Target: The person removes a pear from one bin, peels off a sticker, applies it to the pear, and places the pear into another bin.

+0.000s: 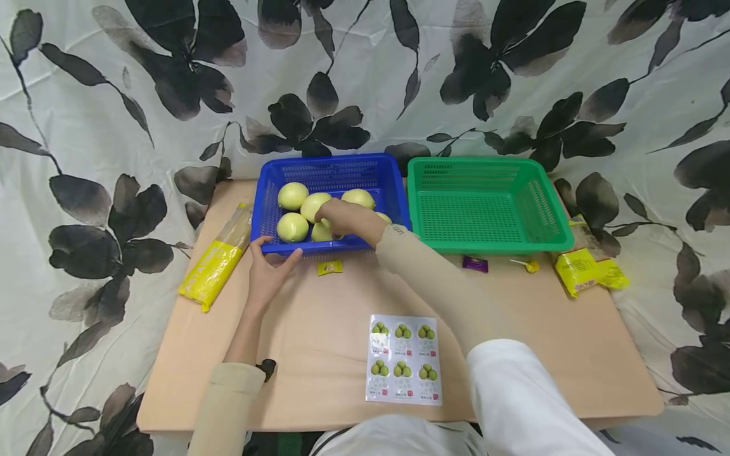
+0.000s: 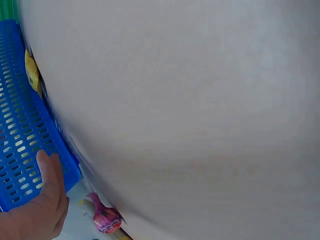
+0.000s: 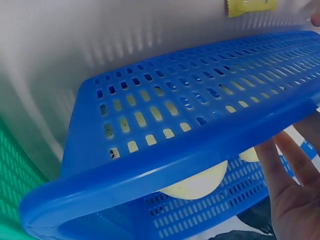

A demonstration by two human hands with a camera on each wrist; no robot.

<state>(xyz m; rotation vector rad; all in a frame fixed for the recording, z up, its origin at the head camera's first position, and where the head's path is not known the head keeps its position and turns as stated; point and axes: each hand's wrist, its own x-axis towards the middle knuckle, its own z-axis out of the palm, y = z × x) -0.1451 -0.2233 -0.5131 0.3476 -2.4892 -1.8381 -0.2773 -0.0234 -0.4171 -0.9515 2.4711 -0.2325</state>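
Note:
A blue basket [image 1: 365, 161] holds several round, pale green fruits [image 1: 293, 196]. My right hand [image 1: 350, 221] reaches in over the front rim, its fingers bent over a pale green fruit [image 1: 322, 232] near the front. In the right wrist view, its fingers [image 3: 272, 167] show inside the rim, with pale fruit beside them. My left hand [image 1: 268, 275] is at the basket's front left corner, thumb along the front wall and fingers by the left side. The left wrist view shows the left hand [image 2: 42, 205] against the perforated blue wall, its thumb and finger extended.
A green basket [image 1: 490, 247] stands right of the blue one. A yellow packet [image 1: 213, 266] lies left, another yellow bag [image 1: 584, 266] right. Small candies [image 1: 329, 267] lie before the baskets. A fruit sticker sheet [image 1: 403, 361] rests near the front. A pink lollipop [image 2: 106, 220] shows beside the basket.

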